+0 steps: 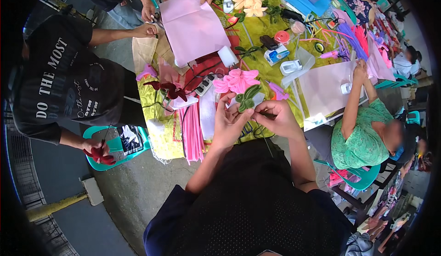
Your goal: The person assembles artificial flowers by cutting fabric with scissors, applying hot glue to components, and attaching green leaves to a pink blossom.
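Observation:
Green fuzzy pipe-cleaner leaves (pixel 248 98) stand up between my two hands over the table's near edge. My left hand (pixel 231 122) is closed on them, thumb and fingers near their lower part. At their base, the fingertips of my right hand (pixel 280 118) are pinched together, close to my left thumb. A thin dark stem shows below my hands against my dark top. Just beyond the leaves is a pink pipe-cleaner flower (pixel 238 80); whether it is joined to them I cannot tell. A purple-and-white glue gun (pixel 277 91) lies beyond my right hand.
The yellow-green tablecloth (pixel 158 146) carries pink pipe cleaners (pixel 191 134), a power strip (pixel 205 85), a dark red flower (pixel 170 89) and peach flowers (pixel 250 2). People work around it: one holds a pink sheet (pixel 193 28), another a red flower (pixel 100 155), a third sits right.

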